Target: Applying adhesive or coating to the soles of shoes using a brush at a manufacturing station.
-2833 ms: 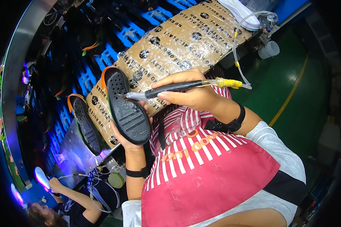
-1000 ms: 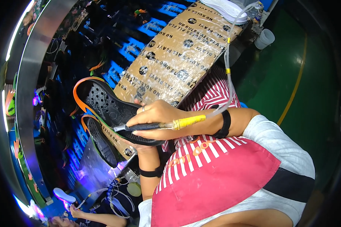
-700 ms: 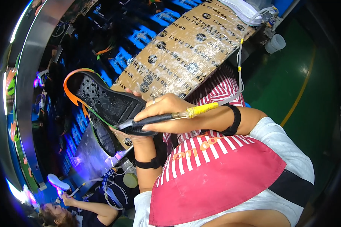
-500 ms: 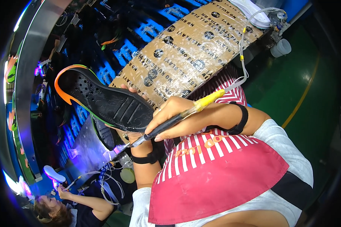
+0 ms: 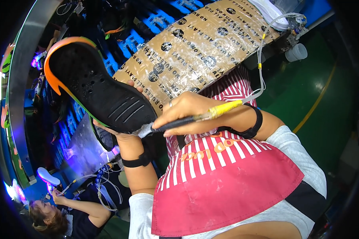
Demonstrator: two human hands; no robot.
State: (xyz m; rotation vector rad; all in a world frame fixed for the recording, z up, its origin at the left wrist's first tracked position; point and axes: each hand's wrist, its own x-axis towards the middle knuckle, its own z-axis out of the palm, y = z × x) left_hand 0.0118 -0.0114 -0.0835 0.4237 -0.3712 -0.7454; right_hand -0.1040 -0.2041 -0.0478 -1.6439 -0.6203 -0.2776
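A black shoe sole (image 5: pixel 97 85) with an orange and green rim is tilted at centre left, its holed and grooved inner face toward me. My left hand (image 5: pixel 125 137) grips it from beneath, with fingertips showing at its far edge. My right hand (image 5: pixel 185 109) is closed around a black-handled brush (image 5: pixel 175 122) with yellow tape on its rear end. The pale bristles touch the sole's near end. From the taped end a clear hose (image 5: pixel 261 79) runs up to the far right.
A brown taped cardboard surface (image 5: pixel 195 47) lies beyond my hands, with a white sole (image 5: pixel 271 14) at its far end. Blue conveyor slats run along the left. A white cup (image 5: pixel 296 52) hangs at right. At lower left a co-worker (image 5: pixel 54 217) holds a pale sole (image 5: pixel 48 175).
The sole has moved left and turned its inner face more toward me. The brush has gone from below the sole's near edge onto its near end.
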